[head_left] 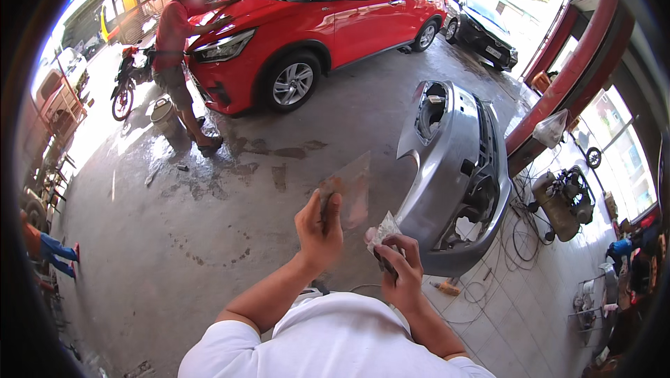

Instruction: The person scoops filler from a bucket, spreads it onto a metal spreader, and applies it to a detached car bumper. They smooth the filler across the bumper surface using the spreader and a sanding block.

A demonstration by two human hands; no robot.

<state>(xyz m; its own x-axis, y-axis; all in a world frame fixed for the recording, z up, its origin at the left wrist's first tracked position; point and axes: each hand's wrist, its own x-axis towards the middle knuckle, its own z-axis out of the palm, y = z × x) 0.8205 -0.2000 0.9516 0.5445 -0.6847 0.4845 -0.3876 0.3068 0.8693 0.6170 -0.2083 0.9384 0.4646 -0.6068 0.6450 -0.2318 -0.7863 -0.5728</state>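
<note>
My left hand (319, 228) is raised in front of my chest and grips a thin, flat brownish sheet (351, 193), like a mixing board, by its lower left edge. Close to its right, my right hand (399, 268) is closed around a small dark tool with a lump of pale material (382, 230) at its upper end. The pale lump sits just below the sheet's lower right corner. A detached silver car bumper (453, 169) stands upright on the floor just beyond my right hand.
A red car (328, 22) is parked ahead, and a person in a red shirt (174, 50) leans on its hood beside a bucket (165, 114). A motorbike (125, 81) stands far left, a dark car (485, 29) behind. Compressor (562, 200), hoses and tools lie right.
</note>
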